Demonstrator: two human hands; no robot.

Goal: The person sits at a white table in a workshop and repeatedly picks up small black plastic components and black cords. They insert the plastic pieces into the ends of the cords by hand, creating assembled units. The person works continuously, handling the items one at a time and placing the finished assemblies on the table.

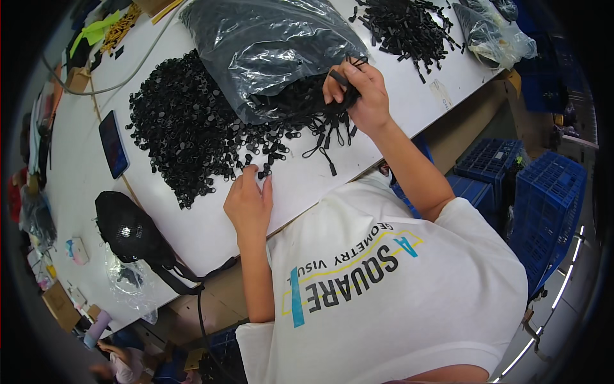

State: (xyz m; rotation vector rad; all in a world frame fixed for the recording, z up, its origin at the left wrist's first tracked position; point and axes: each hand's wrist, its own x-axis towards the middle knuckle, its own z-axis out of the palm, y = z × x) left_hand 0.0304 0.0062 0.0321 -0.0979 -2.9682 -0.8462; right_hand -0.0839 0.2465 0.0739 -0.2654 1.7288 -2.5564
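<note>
My left hand (248,203) rests at the near edge of a heap of black zipper sliders (179,121), thumb and fingertips closing around one small slider (263,174). Higher up on the right, my right hand (366,96) is closed on several black cord zipper pulls (339,78), whose loops poke out by the fingers. Beneath it, more cord pulls spill from the mouth of a grey plastic bag (268,51). One loose pull (332,168) lies on the white table below them.
Another pile of black pulls (409,29) sits at the far right of the table (300,198). A phone (114,144), a black mesh bag (131,227) and clear plastic wrap (131,281) lie on the left. Blue crates (547,211) stand beside the table at right.
</note>
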